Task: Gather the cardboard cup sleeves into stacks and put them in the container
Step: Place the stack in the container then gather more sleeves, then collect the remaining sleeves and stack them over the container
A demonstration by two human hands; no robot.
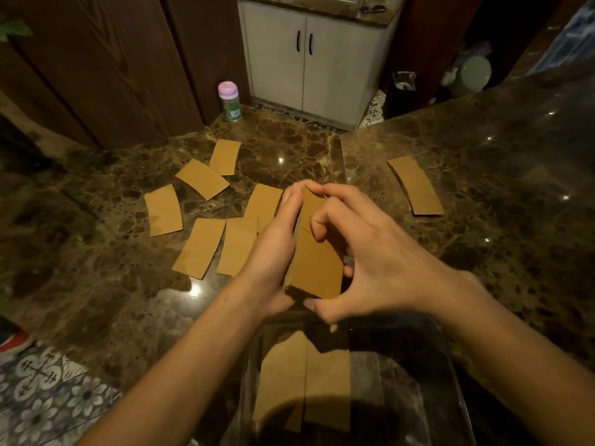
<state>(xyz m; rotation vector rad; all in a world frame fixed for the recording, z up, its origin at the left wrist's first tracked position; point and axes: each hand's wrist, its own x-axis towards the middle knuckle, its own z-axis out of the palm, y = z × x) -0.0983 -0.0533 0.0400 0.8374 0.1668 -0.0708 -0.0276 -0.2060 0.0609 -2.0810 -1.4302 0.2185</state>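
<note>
A stack of brown cardboard cup sleeves [317,265] is held between both my hands above the dark marble counter [112,284]. My left hand [273,252] grips its left side, and my right hand [370,255] curls round its right side with the thumb under the near end. Just below them stands a clear plastic container [450,365] with sleeves [309,378] lying flat inside. Several loose sleeves [201,247] lie scattered on the counter to the left. Another small stack [415,185] lies at the right.
A small bottle with a pink cap [229,101] stands at the counter's far edge. Beyond it is a white cabinet [309,59] and dark wooden panelling. Patterned floor tiles show at the lower left, past the counter's edge.
</note>
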